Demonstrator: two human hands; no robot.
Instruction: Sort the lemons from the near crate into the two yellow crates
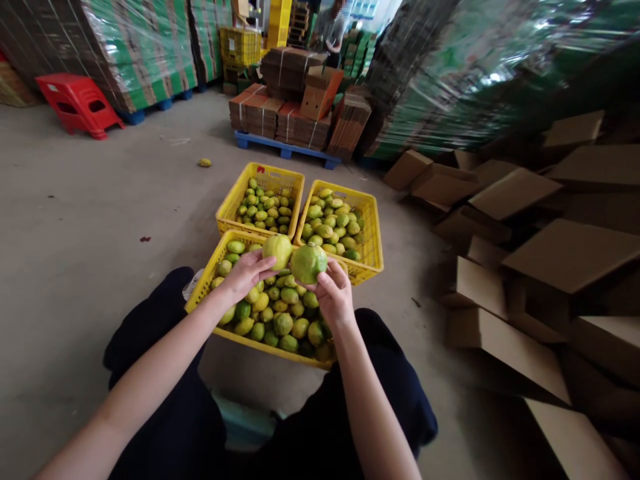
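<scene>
Pinching a smooth, pale yellow-green, rounded citrus fruit (277,252) between the thumb and fingers of my left hand (244,273), I hold it up beside a greener, bumpier citrus fruit (308,263), gripped in the bent fingers of my right hand (335,297); the two sit side by side, though I cannot tell whether their skins touch.

Both are above the near yellow plastic crate (201,287), which stands between my dark-trousered knees, loaded with green and yellow citrus; at eleven o'clock from my hands is a far-left yellow plastic crate (278,179) of smaller-looking fruit; at two o'clock, a far-right yellow plastic crate (371,227), with bare room along its right side.

A single yellow fruit (205,162) lies on the grey floor (165,200) at ten o'clock; farther that way stands a red plastic stool (80,100); at twelve, a blue pallet (285,151) carries strapped brown cardboard stacks (257,110); toward three o'clock, open brown cardboard boxes (520,193) lie in a jumbled heap.
</scene>
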